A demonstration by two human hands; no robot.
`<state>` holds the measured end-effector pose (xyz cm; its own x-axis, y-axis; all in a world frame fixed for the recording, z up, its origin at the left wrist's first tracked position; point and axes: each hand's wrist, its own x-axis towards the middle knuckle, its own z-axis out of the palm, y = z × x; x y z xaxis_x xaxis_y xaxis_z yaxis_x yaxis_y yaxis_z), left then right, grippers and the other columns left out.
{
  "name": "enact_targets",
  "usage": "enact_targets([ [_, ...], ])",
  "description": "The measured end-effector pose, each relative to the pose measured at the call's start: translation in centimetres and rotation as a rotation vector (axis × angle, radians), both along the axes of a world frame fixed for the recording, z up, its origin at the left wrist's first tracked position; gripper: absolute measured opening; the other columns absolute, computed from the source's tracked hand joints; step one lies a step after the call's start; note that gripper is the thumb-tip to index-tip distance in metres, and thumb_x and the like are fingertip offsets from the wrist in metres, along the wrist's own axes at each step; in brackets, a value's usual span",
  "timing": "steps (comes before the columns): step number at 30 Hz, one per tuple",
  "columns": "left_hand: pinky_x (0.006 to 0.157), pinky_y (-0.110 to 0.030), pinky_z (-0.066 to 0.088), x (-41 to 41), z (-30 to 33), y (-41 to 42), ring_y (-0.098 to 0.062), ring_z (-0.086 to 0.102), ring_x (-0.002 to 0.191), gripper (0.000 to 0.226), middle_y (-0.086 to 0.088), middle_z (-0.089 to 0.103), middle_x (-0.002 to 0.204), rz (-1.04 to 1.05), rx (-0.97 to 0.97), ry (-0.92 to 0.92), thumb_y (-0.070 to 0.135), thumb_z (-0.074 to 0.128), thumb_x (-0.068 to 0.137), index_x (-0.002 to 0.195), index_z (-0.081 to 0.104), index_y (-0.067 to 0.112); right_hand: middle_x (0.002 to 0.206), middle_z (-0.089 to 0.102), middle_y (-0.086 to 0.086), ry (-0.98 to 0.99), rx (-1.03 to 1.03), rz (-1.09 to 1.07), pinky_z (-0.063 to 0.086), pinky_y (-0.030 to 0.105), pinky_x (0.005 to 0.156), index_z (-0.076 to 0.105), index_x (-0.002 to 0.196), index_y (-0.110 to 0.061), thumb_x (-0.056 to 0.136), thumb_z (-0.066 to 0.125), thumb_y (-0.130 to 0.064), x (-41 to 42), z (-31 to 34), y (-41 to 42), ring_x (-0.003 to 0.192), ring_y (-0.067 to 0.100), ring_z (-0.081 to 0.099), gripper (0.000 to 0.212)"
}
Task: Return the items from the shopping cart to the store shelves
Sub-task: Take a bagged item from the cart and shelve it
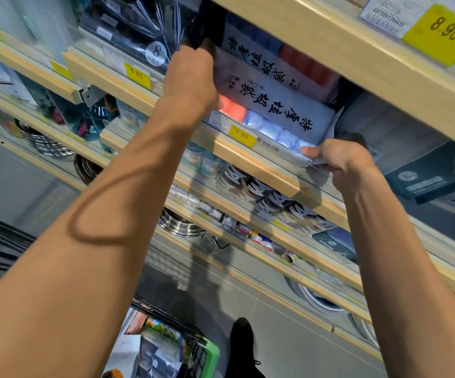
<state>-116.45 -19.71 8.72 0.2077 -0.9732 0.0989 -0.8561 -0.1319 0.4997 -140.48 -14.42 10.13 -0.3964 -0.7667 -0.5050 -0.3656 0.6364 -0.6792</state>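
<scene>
A flat plastic pack of rolled garbage bags (pixel 280 113), with black calligraphy on a white label and orange and pale blue rolls inside, lies on a wooden shelf (pixel 248 156). My left hand (pixel 193 75) grips the pack's far left end, fingers curled over its top edge. My right hand (pixel 338 156) pinches its near right corner at the shelf's front. A similar pack (pixel 289 58) with dark blue and red rolls lies just behind it. The shopping cart (pixel 171 347), green-rimmed with several items inside, stands at the bottom of the view.
The shelf above (pixel 370 50) overhangs closely, carrying a yellow 8.90 price tag (pixel 444 31). Black wrapped packs (pixel 139 25) sit to the left, dark boxes (pixel 433 173) to the right. Lower shelves hold tape rolls (pixel 250 186) and steel pots (pixel 180 225). My shoe (pixel 242 339) stands on grey floor.
</scene>
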Motion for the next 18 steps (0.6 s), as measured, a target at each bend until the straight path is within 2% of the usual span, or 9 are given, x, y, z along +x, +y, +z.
enact_targets([
  [1, 0.101, -0.044, 0.051, 0.0, -0.1, 0.4, -0.036, 0.057, 0.117, 0.064, -0.019, 0.057, 0.128, 0.023, -0.037, 0.009, 0.024, 0.09, 0.07, 0.124, 0.062, 0.003, 0.087, 0.059, 0.003, 0.044, -0.035, -0.01, 0.048, 0.023, 0.062, 0.059, 0.09, -0.005, 0.087, 0.075, -0.017, 0.0, -0.3, 0.2, 0.078, 0.017, 0.055, 0.021],
  [2, 0.1, -0.044, 0.051, -0.1, -0.4, 0.8, -0.037, 0.057, 0.116, 0.063, -0.018, 0.057, 0.128, 0.043, -0.063, 0.001, 0.026, 0.089, 0.071, 0.123, 0.062, 0.005, 0.096, 0.061, 0.005, 0.098, -0.092, -0.026, 0.051, 0.029, 0.073, 0.059, 0.087, -0.004, 0.084, 0.078, -0.019, -0.1, -0.6, 0.5, 0.085, 0.02, 0.057, 0.025],
  [4, 0.093, -0.045, 0.052, -0.4, -0.4, 1.5, -0.037, 0.063, 0.11, 0.047, -0.015, 0.065, 0.12, 0.06, -0.078, -0.092, 0.03, 0.083, 0.076, 0.115, 0.065, 0.01, 0.102, 0.062, 0.009, 0.224, -0.206, -0.06, 0.053, 0.038, 0.088, 0.057, 0.08, -0.005, 0.079, 0.083, -0.021, 0.2, -1.6, 0.7, 0.093, 0.025, 0.059, 0.03],
  [6, 0.087, -0.043, 0.052, -1.1, -0.3, 1.9, -0.038, 0.066, 0.104, 0.034, -0.013, 0.071, 0.108, 0.044, -0.056, -0.166, 0.036, 0.075, 0.082, 0.106, 0.067, 0.013, 0.087, 0.062, 0.008, 0.38, -0.31, -0.059, 0.057, 0.039, 0.082, 0.059, 0.083, -0.006, 0.078, 0.082, -0.019, 0.6, -2.5, 0.7, 0.083, 0.025, 0.06, 0.028],
  [8, 0.091, -0.042, 0.048, -1.9, 0.0, 2.3, -0.034, 0.067, 0.097, 0.037, -0.007, 0.068, 0.09, 0.009, 0.004, -0.182, 0.052, 0.071, 0.084, 0.094, 0.064, 0.017, 0.073, 0.061, 0.006, 0.491, -0.373, -0.059, 0.059, 0.038, 0.073, 0.061, 0.076, -0.005, 0.077, 0.081, -0.017, 0.8, -3.1, 0.7, 0.073, 0.023, 0.062, 0.023],
  [10, 0.099, -0.044, 0.04, -2.6, 0.0, 2.5, -0.027, 0.06, 0.082, 0.04, 0.0, 0.055, 0.07, -0.012, -0.004, -0.231, 0.062, 0.063, 0.086, 0.083, 0.054, 0.023, 0.082, 0.069, 0.01, 0.528, -0.419, -0.073, 0.06, 0.04, 0.075, 0.067, 0.083, -0.003, 0.076, 0.082, -0.022, 0.9, -3.5, 0.7, 0.078, 0.026, 0.068, 0.024],
  [11, 0.1, -0.044, 0.038, -2.9, -0.1, 2.5, -0.025, 0.055, 0.078, 0.039, 0.0, 0.054, 0.069, -0.026, -0.024, -0.255, 0.061, 0.059, 0.088, 0.082, 0.052, 0.023, 0.087, 0.071, 0.012, 0.555, -0.441, -0.065, 0.06, 0.039, 0.077, 0.068, 0.087, -0.003, 0.078, 0.081, -0.026, 0.8, -3.5, 0.7, 0.082, 0.028, 0.07, 0.027],
  [15, 0.081, -0.035, 0.041, -4.5, 0.0, 0.2, -0.031, 0.059, 0.09, 0.041, -0.01, 0.056, 0.089, -0.119, 0.013, -0.217, 0.054, 0.05, 0.096, 0.094, 0.058, 0.013, 0.097, 0.069, 0.016, 0.705, -0.541, -0.014, 0.049, 0.036, 0.08, 0.068, 0.096, -0.006, 0.089, 0.071, -0.026, 0.7, -2.7, 0.6, 0.1, 0.032, 0.063, 0.022],
  [18, 0.078, -0.035, 0.044, -6.1, 0.0, -1.6, -0.035, 0.063, 0.113, 0.05, -0.013, 0.068, 0.117, -0.198, 0.049, -0.173, 0.054, 0.062, 0.089, 0.12, 0.063, 0.015, 0.104, 0.07, 0.015, 0.782, -0.522, 0.003, 0.049, 0.036, 0.086, 0.067, 0.104, -0.008, 0.085, 0.075, -0.023, 0.6, -2.3, 0.1, 0.105, 0.033, 0.062, 0.025],
])
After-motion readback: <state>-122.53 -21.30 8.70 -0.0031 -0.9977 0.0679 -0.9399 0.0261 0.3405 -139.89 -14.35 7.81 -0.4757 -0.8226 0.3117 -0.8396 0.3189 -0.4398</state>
